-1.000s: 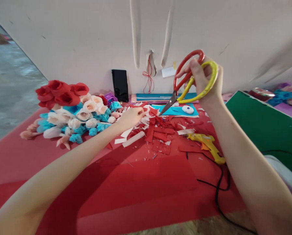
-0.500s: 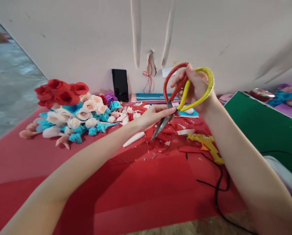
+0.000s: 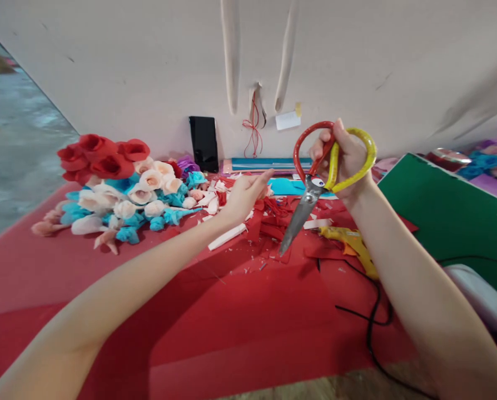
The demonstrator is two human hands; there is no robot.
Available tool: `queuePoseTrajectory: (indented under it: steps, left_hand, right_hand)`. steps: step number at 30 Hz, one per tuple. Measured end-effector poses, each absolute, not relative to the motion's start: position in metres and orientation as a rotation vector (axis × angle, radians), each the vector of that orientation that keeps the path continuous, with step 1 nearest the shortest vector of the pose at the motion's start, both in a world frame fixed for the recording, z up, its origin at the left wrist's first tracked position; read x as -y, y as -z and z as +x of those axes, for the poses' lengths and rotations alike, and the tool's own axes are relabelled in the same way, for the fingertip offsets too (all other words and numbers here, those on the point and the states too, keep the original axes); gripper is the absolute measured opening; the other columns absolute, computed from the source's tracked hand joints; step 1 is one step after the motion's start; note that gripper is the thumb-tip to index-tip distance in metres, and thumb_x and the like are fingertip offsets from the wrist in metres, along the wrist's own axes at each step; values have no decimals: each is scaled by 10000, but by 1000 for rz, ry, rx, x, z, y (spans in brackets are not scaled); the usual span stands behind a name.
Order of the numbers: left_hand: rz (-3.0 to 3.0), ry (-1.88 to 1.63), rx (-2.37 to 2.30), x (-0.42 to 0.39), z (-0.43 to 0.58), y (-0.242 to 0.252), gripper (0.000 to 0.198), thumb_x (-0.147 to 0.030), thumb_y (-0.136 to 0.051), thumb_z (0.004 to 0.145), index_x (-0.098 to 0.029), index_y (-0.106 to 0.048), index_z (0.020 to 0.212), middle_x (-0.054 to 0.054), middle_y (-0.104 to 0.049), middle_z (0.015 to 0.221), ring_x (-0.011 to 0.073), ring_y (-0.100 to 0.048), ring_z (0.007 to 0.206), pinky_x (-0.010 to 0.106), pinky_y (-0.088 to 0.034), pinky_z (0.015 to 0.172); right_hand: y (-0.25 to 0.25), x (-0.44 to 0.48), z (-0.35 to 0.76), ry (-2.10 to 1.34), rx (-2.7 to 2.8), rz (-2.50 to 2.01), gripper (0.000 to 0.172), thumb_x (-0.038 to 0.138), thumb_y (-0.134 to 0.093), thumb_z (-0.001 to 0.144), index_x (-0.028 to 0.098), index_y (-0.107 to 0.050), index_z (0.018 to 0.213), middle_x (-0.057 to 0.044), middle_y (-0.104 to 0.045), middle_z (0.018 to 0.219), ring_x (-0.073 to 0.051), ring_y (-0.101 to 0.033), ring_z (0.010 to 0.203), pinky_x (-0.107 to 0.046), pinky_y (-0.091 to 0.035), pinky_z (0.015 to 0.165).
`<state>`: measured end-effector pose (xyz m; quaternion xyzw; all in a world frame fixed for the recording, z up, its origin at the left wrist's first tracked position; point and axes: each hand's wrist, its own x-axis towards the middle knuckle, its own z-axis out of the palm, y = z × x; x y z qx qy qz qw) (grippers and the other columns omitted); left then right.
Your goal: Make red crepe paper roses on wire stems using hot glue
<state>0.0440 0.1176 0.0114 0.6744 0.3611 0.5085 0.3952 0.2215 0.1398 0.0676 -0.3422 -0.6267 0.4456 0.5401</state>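
My right hand (image 3: 343,155) is wrapped round the handles of a pair of scissors (image 3: 302,214), one loop red and the other yellow. The scissors hang above the table with their blades together, tips pointing down and to the left. To the left of them, apart from the blades, is my left hand (image 3: 246,194). Its fingers stretch out to the right and I see nothing held in them. Beneath both hands lie red and white paper scraps (image 3: 269,228). A large red sheet (image 3: 248,316) is spread in front of me.
Red, cream and blue paper flowers (image 3: 127,189) are heaped at the left. A black phone (image 3: 204,144) leans against the wall. On the right are a yellow glue gun (image 3: 357,247) with a black cord (image 3: 371,333) and a green board (image 3: 457,216). Blue paper (image 3: 282,186) lies behind the scraps.
My left hand has let go of the scissors' pivot area and moved left. The scissors, in my right hand, have shifted right and slightly down.
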Motion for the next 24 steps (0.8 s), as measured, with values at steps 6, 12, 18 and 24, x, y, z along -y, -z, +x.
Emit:
queuePoseTrajectory:
  steps: [6,12,18,24]
  left_hand:
    - [1655,-1204,-994,-156,18,4,137,-228,-610,712,-169,-504,651,-23,-492,550,60,-399,431,197,-328,419]
    - [1584,-977,-749,-137,37,-5,309,-366,-485,802,-150,-519,1021,121,-629,925,155,-625,734,275,-501,615]
    - [1564,-990,-637,-107,59,-7,392,-311,-729,599,-161,-555,917,47,-656,861,147,-625,758,259,-496,669]
    - [1579,-1062,-652,-106,53,-10,351,-442,-540,768,-117,-603,649,33,-634,592,95,-574,519,228,-463,541]
  right_hand:
    - [-66,-137,225,-1109,1579,-856,433,643,-390,750,217,-387,677,9,-511,640,-75,-278,401,-236,-208,377]
    - [-63,-136,210,-1149,1644,-797,411,611,-456,731,207,-420,664,-2,-495,685,-68,-308,425,-228,-247,377]
    - [-60,-134,196,-1078,1672,-742,394,576,-454,765,207,-451,629,-3,-469,675,-87,-362,474,-250,-336,438]
    - [-63,-128,195,-1150,1677,-741,415,591,-439,768,207,-420,611,0,-461,604,-100,-377,446,-255,-308,405]
